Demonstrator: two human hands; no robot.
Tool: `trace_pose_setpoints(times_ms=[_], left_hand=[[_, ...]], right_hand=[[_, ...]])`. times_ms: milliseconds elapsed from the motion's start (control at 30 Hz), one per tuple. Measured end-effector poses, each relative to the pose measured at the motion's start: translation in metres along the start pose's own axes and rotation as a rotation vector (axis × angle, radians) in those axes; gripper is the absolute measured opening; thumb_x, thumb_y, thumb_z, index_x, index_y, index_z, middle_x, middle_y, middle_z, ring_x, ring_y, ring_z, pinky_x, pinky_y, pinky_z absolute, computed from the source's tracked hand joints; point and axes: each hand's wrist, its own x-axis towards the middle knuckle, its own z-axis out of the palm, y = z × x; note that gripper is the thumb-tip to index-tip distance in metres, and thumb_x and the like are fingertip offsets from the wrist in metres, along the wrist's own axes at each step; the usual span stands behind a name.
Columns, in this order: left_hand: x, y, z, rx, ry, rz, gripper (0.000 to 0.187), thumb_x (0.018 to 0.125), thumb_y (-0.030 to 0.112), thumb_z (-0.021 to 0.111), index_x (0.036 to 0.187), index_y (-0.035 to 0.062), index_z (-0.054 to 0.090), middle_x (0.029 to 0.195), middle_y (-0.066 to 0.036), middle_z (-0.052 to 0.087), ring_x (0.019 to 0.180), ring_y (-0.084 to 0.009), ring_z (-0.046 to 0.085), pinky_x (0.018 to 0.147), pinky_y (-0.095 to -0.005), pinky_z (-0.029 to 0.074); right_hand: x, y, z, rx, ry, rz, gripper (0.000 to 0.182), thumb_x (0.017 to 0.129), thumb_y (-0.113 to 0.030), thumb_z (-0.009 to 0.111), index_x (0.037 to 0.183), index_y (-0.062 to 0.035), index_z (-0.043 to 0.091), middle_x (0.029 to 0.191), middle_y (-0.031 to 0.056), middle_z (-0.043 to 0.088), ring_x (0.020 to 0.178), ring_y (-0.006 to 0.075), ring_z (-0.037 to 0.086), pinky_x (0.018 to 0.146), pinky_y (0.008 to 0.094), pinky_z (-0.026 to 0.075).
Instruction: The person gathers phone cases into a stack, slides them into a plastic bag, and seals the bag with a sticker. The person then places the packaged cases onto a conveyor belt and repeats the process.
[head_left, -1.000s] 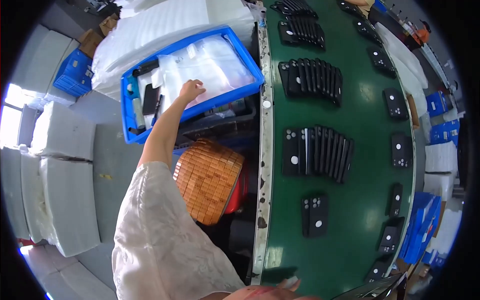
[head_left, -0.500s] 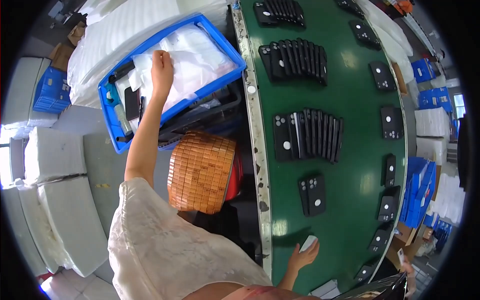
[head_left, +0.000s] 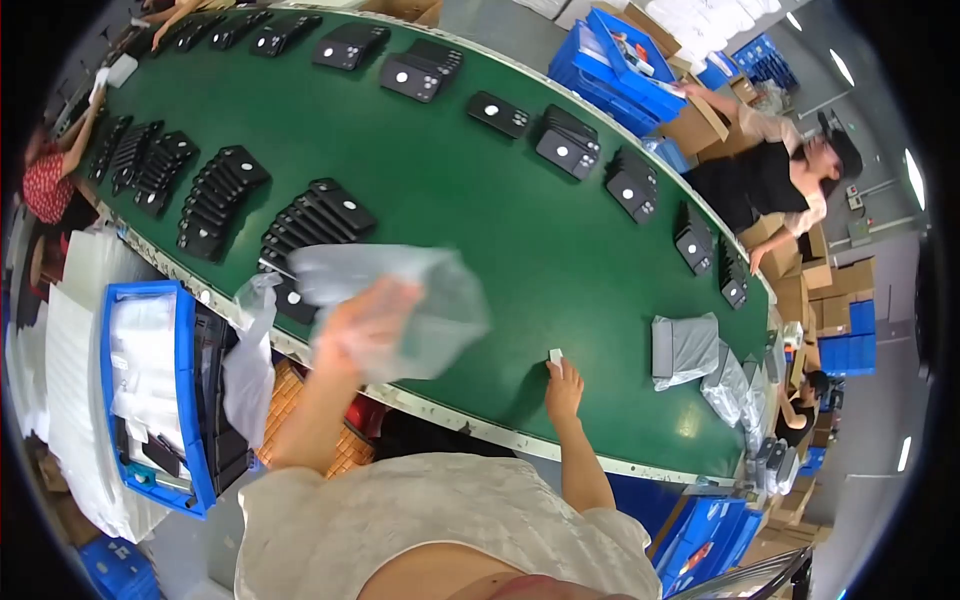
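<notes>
A translucent plastic bag [head_left: 445, 315] is gripped in my left hand [head_left: 365, 325], which is blurred by motion above the near edge of the green table [head_left: 480, 280]. More clear plastic [head_left: 250, 375] hangs beside that forearm. My right hand [head_left: 565, 390] is closed around a small white piece [head_left: 556, 356] whose kind I cannot make out, low over the tabletop. Left of the bag lies a fanned row of black phone cases [head_left: 315, 220] with round white stickers; the bag partly covers its near end.
Another fanned row of phone cases [head_left: 220, 200] lies farther left, and smaller stacks [head_left: 568, 140] line the far edge. Grey bagged packs [head_left: 685, 350] lie at right. A blue bin [head_left: 185, 400] with clear bags stands at lower left. Across the table is a person [head_left: 770, 180].
My left hand has lifted a plastic bag out of the blue bin and brought it over the table. The view has turned toward the table. My right hand still holds the white piece.
</notes>
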Motion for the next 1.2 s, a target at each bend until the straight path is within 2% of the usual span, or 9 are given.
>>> trace_pose_setpoints(times_ms=[133, 267, 400, 633, 800, 1000, 1033, 1100, 1200], left_hand=[[0.148, -0.089, -0.017, 0.159, -0.028, -0.305, 0.026, 0.104, 0.026, 0.051, 0.116, 0.0047, 0.059, 0.116, -0.012, 0.066, 0.053, -0.0075, 0.05, 0.043, -0.0208, 0.041], [0.237, -0.135, -0.149, 1.964, 0.081, -0.147, 0.013, 0.101, 0.022, 0.051, 0.099, 0.0098, 0.056, 0.08, -0.001, 0.057, 0.064, -0.0099, 0.054, 0.058, -0.0309, 0.048], [0.243, -0.138, -0.247, 2.018, -0.002, -0.736, 0.021, 0.1, 0.029, 0.053, 0.101, 0.0081, 0.056, 0.082, -0.002, 0.059, 0.072, -0.0125, 0.057, 0.063, -0.0316, 0.049], [0.491, -0.083, -0.033, 1.708, -0.163, -1.436, 0.032, 0.101, 0.022, 0.048, 0.126, 0.0059, 0.06, 0.108, -0.016, 0.07, 0.09, -0.0211, 0.07, 0.079, -0.0356, 0.058], [0.762, -0.029, -0.102, 2.908, -0.386, -0.029, 0.026, 0.099, 0.024, 0.052, 0.101, 0.0008, 0.065, 0.099, -0.016, 0.071, 0.086, -0.0327, 0.07, 0.076, -0.0414, 0.055], [0.989, -0.053, -0.253, 2.835, -0.586, 1.177, 0.053, 0.103, 0.048, 0.041, 0.118, 0.002, 0.063, 0.115, -0.019, 0.067, 0.11, -0.0369, 0.063, 0.094, -0.0433, 0.049], [1.003, -0.049, -0.269, 2.852, -0.581, 1.115, 0.053, 0.103, 0.048, 0.041, 0.118, 0.002, 0.063, 0.115, -0.019, 0.067, 0.11, -0.0369, 0.063, 0.094, -0.0433, 0.049], [1.002, -0.058, -0.237, 2.919, -0.248, -0.185, 0.06, 0.103, 0.054, 0.037, 0.122, 0.002, 0.062, 0.113, -0.021, 0.068, 0.108, -0.0372, 0.064, 0.093, -0.0425, 0.048], [0.947, -0.081, -0.195, 2.844, -0.285, -0.298, 0.059, 0.102, 0.053, 0.039, 0.119, 0.0013, 0.062, 0.112, -0.022, 0.068, 0.106, -0.0382, 0.064, 0.091, -0.0421, 0.049]], right_hand=[[-0.013, 0.059, -0.019, 0.147, -0.005, 0.125, 0.043, 0.083, -0.012, 0.07, 0.125, -0.018, 0.062, 0.142, 0.0148, 0.048, 0.127, 0.0344, 0.049, 0.104, 0.0489, 0.041], [-0.007, 0.142, -0.035, 0.438, 0.095, 0.245, 0.042, 0.083, -0.014, 0.072, 0.124, -0.0165, 0.063, 0.142, 0.0179, 0.048, 0.125, 0.0386, 0.051, 0.104, 0.0489, 0.042], [0.014, 0.248, -0.054, 0.51, 0.153, 0.316, 0.042, 0.083, -0.012, 0.072, 0.124, -0.0128, 0.064, 0.136, 0.0196, 0.054, 0.121, 0.0397, 0.054, 0.1, 0.0453, 0.046], [0.198, 0.305, -0.133, 0.563, -0.09, 0.319, 0.026, 0.09, -0.013, 0.064, 0.114, -0.0044, 0.068, 0.115, 0.0167, 0.068, 0.106, 0.0333, 0.066, 0.092, 0.0404, 0.052], [0.404, 0.277, -0.037, 0.752, 0.343, 0.074, 0.04, 0.094, -0.016, 0.065, 0.131, -0.0055, 0.058, 0.12, 0.0137, 0.066, 0.113, 0.0278, 0.064, 0.096, 0.0383, 0.051], [0.495, 0.254, 0.024, 0.874, 0.477, 0.157, 0.046, 0.096, -0.015, 0.062, 0.139, -0.005, 0.048, 0.116, 0.0144, 0.062, 0.104, 0.027, 0.063, 0.093, 0.0372, 0.05], [0.491, 0.252, 0.019, 0.935, 0.477, 0.188, 0.046, 0.096, -0.015, 0.062, 0.139, -0.0039, 0.047, 0.116, 0.0147, 0.062, 0.103, 0.0269, 0.063, 0.092, 0.0367, 0.05], [0.481, 0.25, 0.028, 1.018, 0.462, 0.251, 0.046, 0.097, -0.015, 0.062, 0.139, -0.0028, 0.047, 0.116, 0.0149, 0.061, 0.102, 0.0267, 0.062, 0.091, 0.0363, 0.05], [0.486, 0.251, 0.031, 1.3, 0.657, 0.378, 0.054, 0.099, -0.018, 0.061, 0.145, 0.0005, 0.038, 0.119, 0.0124, 0.06, 0.105, 0.0223, 0.06, 0.095, 0.0341, 0.049]])
